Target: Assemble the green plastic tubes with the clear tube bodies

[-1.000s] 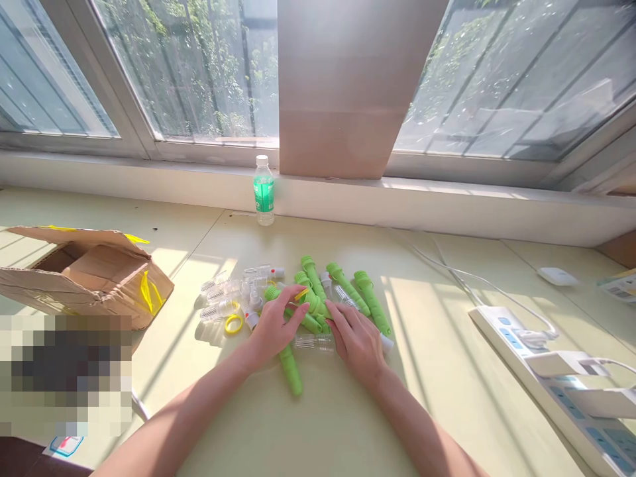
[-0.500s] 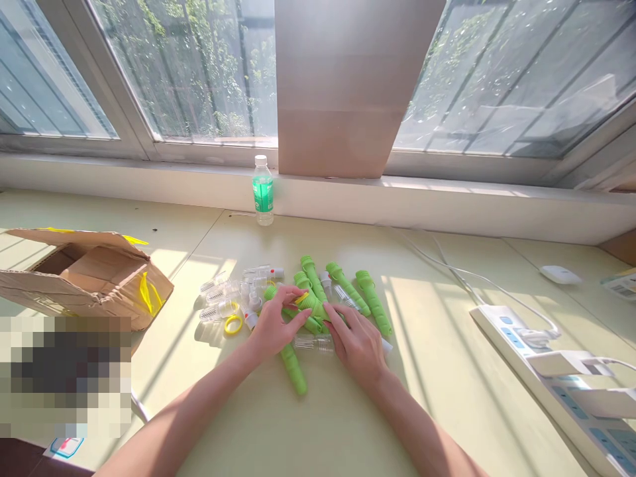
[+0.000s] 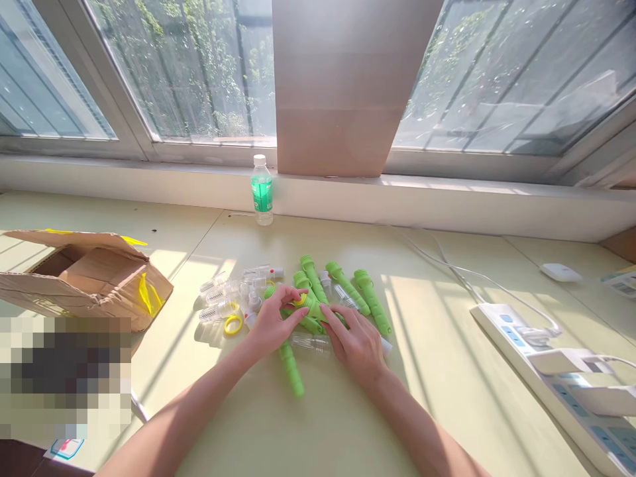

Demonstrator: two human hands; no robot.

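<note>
My left hand (image 3: pixel 274 320) pinches a yellow ring (image 3: pixel 300 301) at the threaded end of a green ribbed plastic tube (image 3: pixel 313 307). The tube's other end is gripped by my right hand (image 3: pixel 358 342), its fingers bent over it. Around my hands lie several more green tubes; one (image 3: pixel 292 372) points toward me below my left hand, another (image 3: pixel 372 302) lies right of my right hand. A clear plastic bottle-like piece (image 3: pixel 311 342) rests between my hands. Left of them are several clear ribbed pieces (image 3: pixel 218 311) and a loose yellow ring (image 3: pixel 233 324).
An open cardboard box (image 3: pixel 119 291) stands at the left. A bottle with a green label (image 3: pixel 262 192) is by the window sill. On the right lie a white power strip (image 3: pixel 517 354) with plugs and cables, and a small white device (image 3: pixel 560 273).
The yellow ring, tilted before, now sits more squarely around the tube's end. Both hands stay in nearly the same place.
</note>
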